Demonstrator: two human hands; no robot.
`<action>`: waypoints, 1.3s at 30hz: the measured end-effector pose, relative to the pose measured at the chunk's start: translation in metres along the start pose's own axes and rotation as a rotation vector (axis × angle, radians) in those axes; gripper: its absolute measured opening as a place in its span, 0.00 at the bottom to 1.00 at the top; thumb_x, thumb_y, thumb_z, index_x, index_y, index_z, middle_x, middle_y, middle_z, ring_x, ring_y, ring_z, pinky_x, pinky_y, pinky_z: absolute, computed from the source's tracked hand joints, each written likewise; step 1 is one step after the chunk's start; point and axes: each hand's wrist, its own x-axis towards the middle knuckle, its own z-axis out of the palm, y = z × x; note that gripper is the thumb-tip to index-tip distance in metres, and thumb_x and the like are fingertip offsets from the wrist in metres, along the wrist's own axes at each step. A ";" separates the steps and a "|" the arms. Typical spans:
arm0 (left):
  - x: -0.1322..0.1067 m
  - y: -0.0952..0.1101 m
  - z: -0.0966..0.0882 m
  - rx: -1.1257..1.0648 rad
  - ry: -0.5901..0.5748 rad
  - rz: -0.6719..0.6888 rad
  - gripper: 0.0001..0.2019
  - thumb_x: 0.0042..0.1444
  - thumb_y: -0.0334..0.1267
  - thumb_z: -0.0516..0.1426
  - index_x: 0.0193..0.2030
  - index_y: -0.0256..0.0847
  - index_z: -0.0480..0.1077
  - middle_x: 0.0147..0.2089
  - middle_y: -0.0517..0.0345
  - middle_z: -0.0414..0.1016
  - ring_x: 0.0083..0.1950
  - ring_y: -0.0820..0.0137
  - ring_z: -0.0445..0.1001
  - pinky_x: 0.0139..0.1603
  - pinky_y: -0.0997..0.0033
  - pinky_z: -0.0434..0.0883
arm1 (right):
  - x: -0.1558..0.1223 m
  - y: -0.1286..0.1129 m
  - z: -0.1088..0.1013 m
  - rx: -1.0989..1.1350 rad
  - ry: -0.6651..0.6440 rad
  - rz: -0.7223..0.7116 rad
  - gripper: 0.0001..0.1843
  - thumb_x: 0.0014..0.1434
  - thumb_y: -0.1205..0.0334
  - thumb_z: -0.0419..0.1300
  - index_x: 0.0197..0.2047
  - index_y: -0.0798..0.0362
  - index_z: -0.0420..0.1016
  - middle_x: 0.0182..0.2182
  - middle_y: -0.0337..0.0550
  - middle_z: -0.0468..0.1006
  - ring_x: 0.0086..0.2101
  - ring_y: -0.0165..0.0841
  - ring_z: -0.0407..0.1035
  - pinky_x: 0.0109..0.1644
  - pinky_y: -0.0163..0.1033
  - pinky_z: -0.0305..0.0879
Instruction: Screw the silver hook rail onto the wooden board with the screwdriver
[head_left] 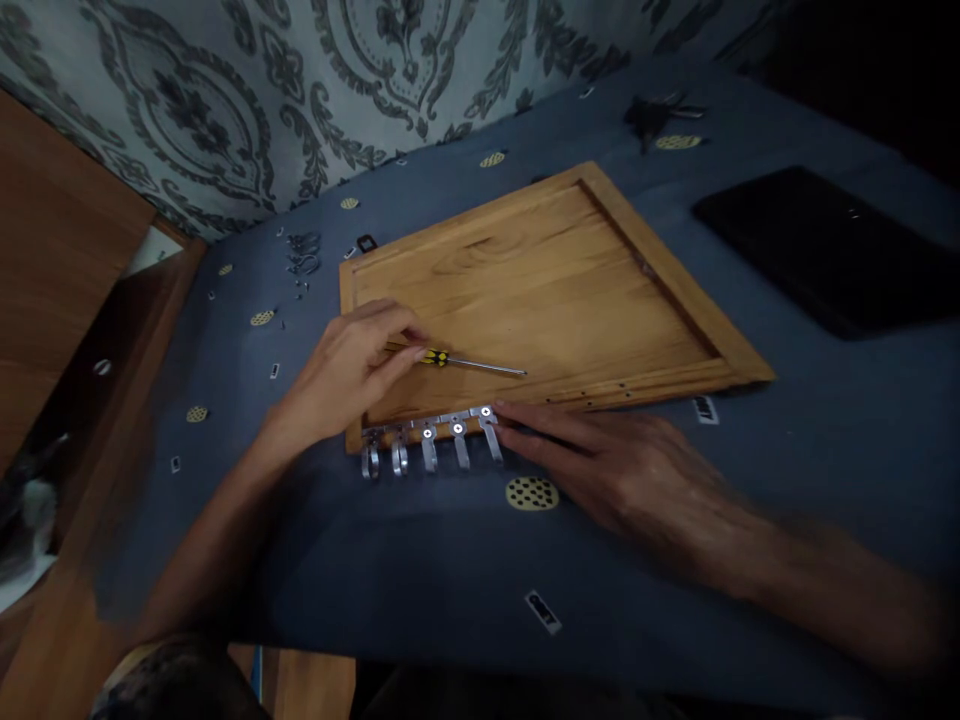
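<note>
My left hand (360, 365) pinches a screwdriver (480, 366) with a yellow and black handle, its shaft pointing right above a framed wooden panel (525, 290). Along the panel's near edge lies a metal hook rail (442, 420) with several hooks hanging over the side and round screw heads showing. My right hand (622, 460) has its fingers stretched out, the fingertips at the right end of the rail. Part of the screwdriver handle is hidden by my left fingers. Several small dark holes run along the panel edge right of the rail.
Loose metal hooks (304, 255) and small screws lie left of the panel on the blue patterned cloth (390, 570). A black tablet-like slab (832, 250) is at the right, with a dark bunch of keys (660, 115) behind. A patterned curtain (300, 100) borders the back.
</note>
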 end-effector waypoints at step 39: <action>-0.022 0.051 0.039 0.331 -0.175 0.128 0.18 0.61 0.52 0.65 0.37 0.37 0.72 0.39 0.54 0.72 0.46 0.56 0.72 0.48 0.50 0.70 | -0.006 0.004 -0.001 0.029 0.044 -0.014 0.22 0.68 0.78 0.48 0.57 0.57 0.76 0.59 0.54 0.80 0.47 0.39 0.81 0.45 0.41 0.81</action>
